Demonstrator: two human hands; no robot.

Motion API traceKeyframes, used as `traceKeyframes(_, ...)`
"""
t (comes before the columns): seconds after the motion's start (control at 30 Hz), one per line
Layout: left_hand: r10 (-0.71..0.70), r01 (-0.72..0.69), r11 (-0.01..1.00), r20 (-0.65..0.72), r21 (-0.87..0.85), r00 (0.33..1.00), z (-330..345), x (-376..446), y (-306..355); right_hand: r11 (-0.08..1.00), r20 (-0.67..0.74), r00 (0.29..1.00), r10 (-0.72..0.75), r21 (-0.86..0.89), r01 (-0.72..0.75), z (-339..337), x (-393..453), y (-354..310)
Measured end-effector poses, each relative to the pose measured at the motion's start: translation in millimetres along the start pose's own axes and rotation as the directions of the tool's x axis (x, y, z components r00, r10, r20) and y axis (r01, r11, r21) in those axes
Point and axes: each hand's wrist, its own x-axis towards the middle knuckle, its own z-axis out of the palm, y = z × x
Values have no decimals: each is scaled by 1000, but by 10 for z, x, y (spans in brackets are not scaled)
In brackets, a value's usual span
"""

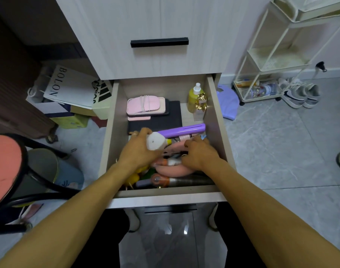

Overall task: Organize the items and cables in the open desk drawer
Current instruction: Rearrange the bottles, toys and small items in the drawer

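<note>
- Grey marble-look floor tiles [271,144] spread around a pale wood-grain desk unit, and its lower drawer [219,120] is pulled fully out toward the person, which puts the whole jumble in reach of both arms.
- At the far end of the drawer, flat things are already stacked: a pink case wound with a white cord [144,104] lies on top of a dark tablet-like slab [161,118], presumably so the biggest, flattest piece serves as a base.
- In the drawer's far right corner a yellow bottle [195,96] stands upright against the side wall, with a gold-wrapped item [201,102] just beside it; the wall likely keeps them from tipping.
- Across the middle of the drawer a purple bar-shaped device [182,130] lies crosswise, dividing the tidy far end from the near clutter.
- The left hand [140,151] curls its fingers around a white plug-like adapter [155,141], lifting it clear of the pile; I judge it is being pulled out so its cable can be sorted.
- The right hand [199,152] reaches down into the near clutter with fingers bent among pink curved items [177,167]; whether it actually grips anything I cannot tell, since the fingertips are buried.
- Nearest the drawer front lies a dark cylindrical object [192,180], still unsorted.
</note>
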Motion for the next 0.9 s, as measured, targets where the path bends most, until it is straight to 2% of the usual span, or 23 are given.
traceKeyframes(0.1, 23, -20, 993, -19, 118, 1000, -154, -17, -43, 998, -60, 998, -30, 53, 33, 15, -76, 0)
traceKeyframes(0.17, 55, -54, 971, 4, 231, 998, -207, 4, -42, 987, -151, 986, -70, 134, 91, 33, -114, -30)
traceKeyframes(0.23, 64, -75, 946, 45, 316, 997, -237, 38, -32, 970, -184, 973, -141, 171, 173, 41, -136, -57)
traceKeyframes(0.33, 42, -62, 934, 64, 351, 997, -249, 66, -49, 947, -36, 949, -314, 56, 316, 5, -190, -50)
traceKeyframes(0.4, 24, -35, 943, 39, 331, 999, -244, 78, -81, 937, 79, 934, -349, 22, 348, -28, -243, -12)
traceKeyframes(0.43, 18, -26, 948, 26, 318, 999, -245, 88, -90, 936, 73, 933, -352, 38, 350, -29, -257, 23)
traceKeyframes(0.5, 2, -9, 954, 24, 300, 1000, -247, 123, -89, 951, -57, 954, -294, 82, 298, -36, -283, 103)
traceKeyframes(0.57, -32, 11, 942, 58, 337, 998, -253, 161, -80, 965, -204, 966, -158, 176, 195, -74, -291, 177)
traceKeyframes(0.63, -74, 31, 920, 93, 391, 993, -239, 171, -108, 961, -272, 959, -79, 234, 146, -85, -276, 173)
traceKeyframes(0.7, -97, 45, 907, 103, 420, 990, -199, 170, -131, 969, -306, 951, -51, 215, 121, -62, -249, 139)
traceKeyframes(0.8, -82, 37, 901, 86, 432, 993, -160, 170, -146, 993, -306, 951, -46, 89, 77, -43, -210, 86)
traceKeyframes(0.9, -70, 36, 910, 69, 414, 995, -165, 162, -129, 987, -155, 984, -84, -148, 61, -48, -233, 49)
